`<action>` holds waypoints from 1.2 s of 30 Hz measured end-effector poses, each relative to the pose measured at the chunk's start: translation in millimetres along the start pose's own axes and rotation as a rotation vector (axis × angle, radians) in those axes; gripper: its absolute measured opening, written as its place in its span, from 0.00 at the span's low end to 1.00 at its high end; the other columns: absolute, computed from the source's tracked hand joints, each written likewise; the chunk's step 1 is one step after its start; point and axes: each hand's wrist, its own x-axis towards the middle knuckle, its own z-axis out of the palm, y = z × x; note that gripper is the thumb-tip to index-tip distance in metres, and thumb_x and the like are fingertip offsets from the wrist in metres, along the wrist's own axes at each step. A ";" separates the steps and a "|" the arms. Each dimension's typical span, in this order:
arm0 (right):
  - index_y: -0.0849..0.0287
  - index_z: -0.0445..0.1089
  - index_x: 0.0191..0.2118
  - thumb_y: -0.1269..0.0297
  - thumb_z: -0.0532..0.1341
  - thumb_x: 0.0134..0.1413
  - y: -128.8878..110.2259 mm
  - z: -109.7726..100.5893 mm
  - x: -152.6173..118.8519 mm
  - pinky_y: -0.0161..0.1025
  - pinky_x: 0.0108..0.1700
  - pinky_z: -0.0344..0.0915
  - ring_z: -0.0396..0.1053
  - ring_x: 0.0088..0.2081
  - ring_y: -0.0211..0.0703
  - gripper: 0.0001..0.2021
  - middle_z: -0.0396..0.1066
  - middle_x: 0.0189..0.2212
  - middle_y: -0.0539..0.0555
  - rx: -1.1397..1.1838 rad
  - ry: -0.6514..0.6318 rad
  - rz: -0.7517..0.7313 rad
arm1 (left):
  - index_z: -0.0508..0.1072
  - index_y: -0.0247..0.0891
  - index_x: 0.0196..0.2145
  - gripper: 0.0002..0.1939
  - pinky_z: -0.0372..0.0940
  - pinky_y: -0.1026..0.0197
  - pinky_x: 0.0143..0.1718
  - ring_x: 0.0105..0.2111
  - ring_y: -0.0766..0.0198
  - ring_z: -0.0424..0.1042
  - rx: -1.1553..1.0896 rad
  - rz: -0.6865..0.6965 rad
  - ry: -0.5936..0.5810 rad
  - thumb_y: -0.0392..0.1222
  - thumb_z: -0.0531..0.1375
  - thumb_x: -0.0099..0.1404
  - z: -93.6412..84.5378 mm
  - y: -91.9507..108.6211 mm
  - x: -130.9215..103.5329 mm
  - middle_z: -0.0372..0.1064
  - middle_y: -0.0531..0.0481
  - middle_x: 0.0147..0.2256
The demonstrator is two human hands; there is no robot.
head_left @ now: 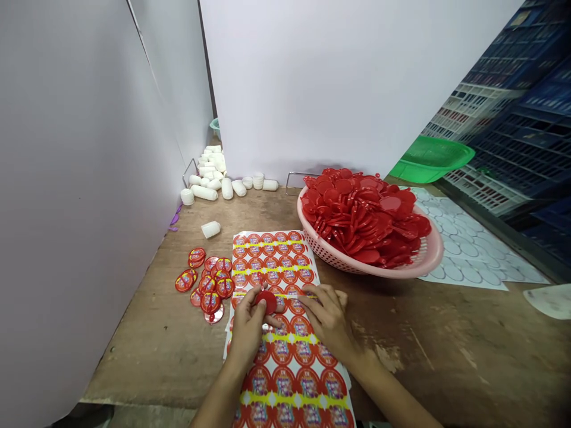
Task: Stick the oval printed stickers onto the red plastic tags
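My left hand (250,318) is closed around a flat red plastic disc (266,302), held over the sticker sheet (267,261). The sheet carries rows of round red stickers crossed by yellow bands and lies on other sheets. With its fingertips together, my right hand (328,312) pinches at the sheet's surface just right of the disc, by a pale raised edge. The fingers partly hide what is gripped there. To the left lies a loose pile of red discs bearing stickers (214,285).
A pink basket (428,261) heaped with red plastic discs (361,214) stands at the right. White plastic cups (227,189) line the back, and one stacked group (210,229) lies nearer. White panels (312,83) bound the wooden table (147,351). A green basket (432,160) sits far right.
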 end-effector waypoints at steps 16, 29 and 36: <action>0.53 0.59 0.49 0.71 0.54 0.53 -55.7 -3.2 45.9 0.36 0.33 0.65 0.65 0.28 0.39 0.16 0.64 0.27 0.46 0.843 -0.138 0.441 | 0.69 0.37 0.40 0.23 0.68 0.65 0.26 0.27 0.60 0.77 -0.136 0.062 -0.017 0.44 0.70 0.48 2.1 1.7 3.1 0.77 0.49 0.30; 0.55 0.48 0.47 0.73 0.51 0.52 -56.5 16.8 43.3 0.40 0.35 0.65 0.66 0.30 0.43 0.16 0.62 0.27 0.47 0.550 -0.072 0.441 | 0.76 0.35 0.40 0.20 0.74 0.58 0.35 0.37 0.56 0.77 -0.241 0.039 -0.017 0.45 0.69 0.50 -2.7 -3.2 4.5 0.75 0.44 0.41; 0.54 0.46 0.44 0.72 0.51 0.52 -60.6 11.6 49.9 0.42 0.38 0.65 0.68 0.33 0.46 0.15 0.63 0.28 0.48 0.564 -0.146 0.554 | 0.76 0.34 0.39 0.20 0.75 0.53 0.37 0.38 0.53 0.77 -0.242 0.042 -0.019 0.48 0.69 0.50 -3.8 -5.0 5.4 0.74 0.43 0.41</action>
